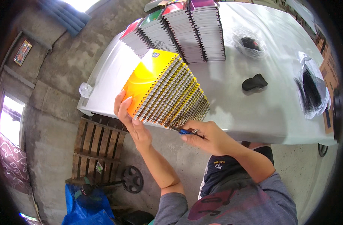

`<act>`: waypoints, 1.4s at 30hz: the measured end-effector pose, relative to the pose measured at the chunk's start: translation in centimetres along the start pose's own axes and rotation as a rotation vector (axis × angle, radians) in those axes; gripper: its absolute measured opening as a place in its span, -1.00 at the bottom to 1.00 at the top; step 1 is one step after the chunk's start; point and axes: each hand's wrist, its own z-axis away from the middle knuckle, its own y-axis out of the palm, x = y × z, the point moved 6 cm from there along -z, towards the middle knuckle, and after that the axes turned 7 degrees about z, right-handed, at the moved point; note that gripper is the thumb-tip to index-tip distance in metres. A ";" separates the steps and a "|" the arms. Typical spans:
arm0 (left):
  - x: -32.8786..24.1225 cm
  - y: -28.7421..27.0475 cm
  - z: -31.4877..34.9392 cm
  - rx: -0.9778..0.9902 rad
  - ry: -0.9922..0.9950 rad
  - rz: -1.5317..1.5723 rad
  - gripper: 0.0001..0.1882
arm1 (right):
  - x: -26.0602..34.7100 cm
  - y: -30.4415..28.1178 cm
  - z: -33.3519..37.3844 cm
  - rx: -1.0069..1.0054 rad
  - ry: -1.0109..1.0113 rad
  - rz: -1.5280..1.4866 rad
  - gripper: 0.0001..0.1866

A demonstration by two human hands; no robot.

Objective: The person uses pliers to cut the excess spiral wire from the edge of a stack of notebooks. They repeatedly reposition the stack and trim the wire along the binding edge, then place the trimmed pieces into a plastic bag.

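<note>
A tall stack of yellow spiral notebooks (156, 82) stands at the near edge of the table, its coil bindings facing me. My left hand (136, 125) grips the stack's near left corner, fingers along the orange-tinted side and thumb at the front. Low on the bound side, my right hand (207, 137) is closed round a small tool with blue handles, apparently pliers (184, 131). The tool's dark tip reaches the coil ends near the bottom of the stack; exactly what it touches is hidden.
Behind stand several stacks of spiral notebooks (194, 37) with red, green and purple covers. On the white-covered table (231, 101) lie a black pouch-like object (254, 82), a clear plastic bag (250, 43) and bagged black coils (310, 90). A wooden pallet (98, 144) leans below left.
</note>
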 end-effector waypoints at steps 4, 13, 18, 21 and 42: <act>0.4 0.0 -0.2 -0.001 -0.004 -0.005 -0.48 | 0.5 -0.5 -0.4 0.016 -0.001 0.073 -0.67; 0.7 0.1 -0.4 0.002 -0.010 0.010 -0.49 | 2.3 -0.4 2.0 -0.468 -0.390 1.061 -0.54; 0.7 0.0 -0.5 0.014 0.000 -0.002 -0.50 | 2.4 -0.2 1.6 -0.481 -0.424 1.129 -0.55; 0.8 0.0 -0.5 0.020 0.003 0.003 -0.51 | 2.2 0.1 1.4 -0.487 -0.450 1.138 -0.55; 0.8 0.2 -0.5 -0.003 -0.001 0.002 -0.49 | -2.1 -0.1 -0.3 0.026 0.104 -0.104 -0.74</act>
